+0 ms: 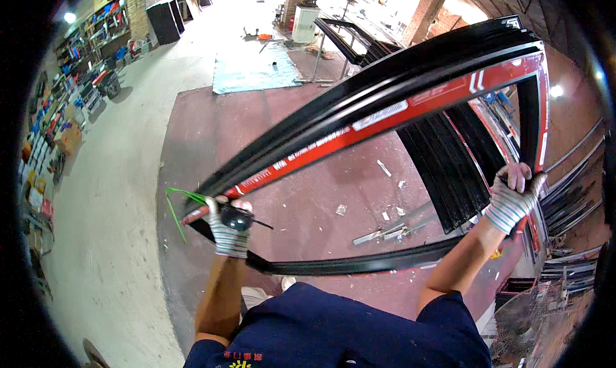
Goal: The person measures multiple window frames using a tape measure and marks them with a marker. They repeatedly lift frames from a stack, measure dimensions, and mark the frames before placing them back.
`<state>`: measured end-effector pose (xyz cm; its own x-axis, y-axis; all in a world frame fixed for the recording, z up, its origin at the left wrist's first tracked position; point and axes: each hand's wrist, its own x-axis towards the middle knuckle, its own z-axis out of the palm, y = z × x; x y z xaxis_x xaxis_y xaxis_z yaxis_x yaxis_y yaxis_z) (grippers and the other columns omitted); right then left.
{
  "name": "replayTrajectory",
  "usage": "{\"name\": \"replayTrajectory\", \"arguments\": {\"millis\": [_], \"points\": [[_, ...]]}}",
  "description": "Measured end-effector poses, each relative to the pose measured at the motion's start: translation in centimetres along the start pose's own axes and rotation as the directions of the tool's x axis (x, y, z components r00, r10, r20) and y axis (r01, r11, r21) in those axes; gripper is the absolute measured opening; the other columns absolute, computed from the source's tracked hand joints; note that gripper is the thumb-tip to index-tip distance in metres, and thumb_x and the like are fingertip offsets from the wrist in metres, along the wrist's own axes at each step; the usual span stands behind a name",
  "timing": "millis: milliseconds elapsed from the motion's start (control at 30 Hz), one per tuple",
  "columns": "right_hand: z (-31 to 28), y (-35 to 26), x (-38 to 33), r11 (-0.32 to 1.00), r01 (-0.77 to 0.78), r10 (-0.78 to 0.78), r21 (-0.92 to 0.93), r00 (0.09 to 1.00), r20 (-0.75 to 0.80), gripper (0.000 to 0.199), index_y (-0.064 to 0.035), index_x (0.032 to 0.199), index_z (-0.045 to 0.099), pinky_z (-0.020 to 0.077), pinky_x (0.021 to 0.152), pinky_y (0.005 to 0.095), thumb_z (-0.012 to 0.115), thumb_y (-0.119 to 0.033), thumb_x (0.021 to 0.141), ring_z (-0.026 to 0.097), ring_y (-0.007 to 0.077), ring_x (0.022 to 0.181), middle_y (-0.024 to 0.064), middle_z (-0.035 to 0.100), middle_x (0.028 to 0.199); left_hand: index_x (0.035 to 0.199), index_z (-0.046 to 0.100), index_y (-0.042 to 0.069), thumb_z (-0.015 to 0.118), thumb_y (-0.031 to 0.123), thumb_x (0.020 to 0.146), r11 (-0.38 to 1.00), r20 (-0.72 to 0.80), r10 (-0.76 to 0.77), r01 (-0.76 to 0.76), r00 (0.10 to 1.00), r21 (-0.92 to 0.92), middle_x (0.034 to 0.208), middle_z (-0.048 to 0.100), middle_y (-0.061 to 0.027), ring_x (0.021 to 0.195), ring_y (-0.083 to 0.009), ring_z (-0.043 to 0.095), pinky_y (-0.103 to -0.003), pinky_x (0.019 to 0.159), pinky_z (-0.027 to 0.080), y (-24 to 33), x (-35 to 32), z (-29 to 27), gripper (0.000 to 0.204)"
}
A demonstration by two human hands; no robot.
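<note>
OK, nearest is a navy shirt (pixel 359 323) on the near side of the frame (pixel 378 114), both forearms reaching out to it. Frame is black with red film along its face, held tilted between the two hands. Left hand (pixel 229 233), in a striped glove: grip closed on the frame's left corner. A glossy, rounded black thing (pixel 236 218) with a thin stem sits at that hand; can't tell if it's held or attached. Green strap (pixel 186 191) juts out from the same corner. Right hand (pixel 514 195), similar glove: grip closed on the frame's lower right corner. Wire fan (pixel 521 329) right of the frame's near edge. Through the frame's opening: silver bars (pixel 393 230) on a reddish mat (pixel 192 130), black profiles (pixel 443 169) lying side by side beyond them. More long profiles (pixel 577 207) right of the frame. Past the frame's far edge: light blue sheet (pixel 250 69), second black frame (pixel 340 34) on a stand, white cabinet (pixel 305 25), brick pillar (pixel 427 12). Loaded shelves (pixel 106 21) far left of the frame.
</note>
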<state>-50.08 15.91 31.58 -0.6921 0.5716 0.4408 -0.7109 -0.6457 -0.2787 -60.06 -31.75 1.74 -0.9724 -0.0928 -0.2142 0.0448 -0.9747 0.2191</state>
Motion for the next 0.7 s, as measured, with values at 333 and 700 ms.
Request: {"name": "replayTrajectory", "arguments": {"millis": [333, 700], "points": [[-9.7, 29.5, 19.4, 0.960, 0.021, 0.008, 0.279, 0.995, -0.103, 0.057, -0.0107, 0.066, 0.052, 0.0311, 0.044, 0.0280, 0.061, -0.063, 0.086, 0.028, 0.0123, 0.042, -0.0046, 0.032, 0.048, 0.094, 0.067, 0.015, 0.053, 0.056, 0.095, 0.978, 0.603, 0.103, -0.191, 0.791, 0.083, 0.083, 0.069, -0.0088, 0.067, -0.0152, 0.055, -0.031, 0.062, 0.047, 15.4, 25.0, 18.7, 0.043], [-18.3, 61.8, 37.1, 0.935, 0.099, 0.025, 0.342, 0.940, -0.339, 0.062, -0.0116, 0.065, 0.055, 0.0288, 0.038, 0.0277, 0.057, -0.070, 0.085, 0.034, 0.0118, 0.039, -0.0033, 0.053, 0.055, 0.118, 0.059, 0.008, 0.044, 0.038, 0.104, 0.630, 0.721, 0.416, -0.748, 0.554, 0.211, 0.106, 0.067, -0.0083, 0.079, -0.0188, 0.069, -0.032, 0.073, 0.060, 21.2, 49.6, 30.7, 0.036]]}}
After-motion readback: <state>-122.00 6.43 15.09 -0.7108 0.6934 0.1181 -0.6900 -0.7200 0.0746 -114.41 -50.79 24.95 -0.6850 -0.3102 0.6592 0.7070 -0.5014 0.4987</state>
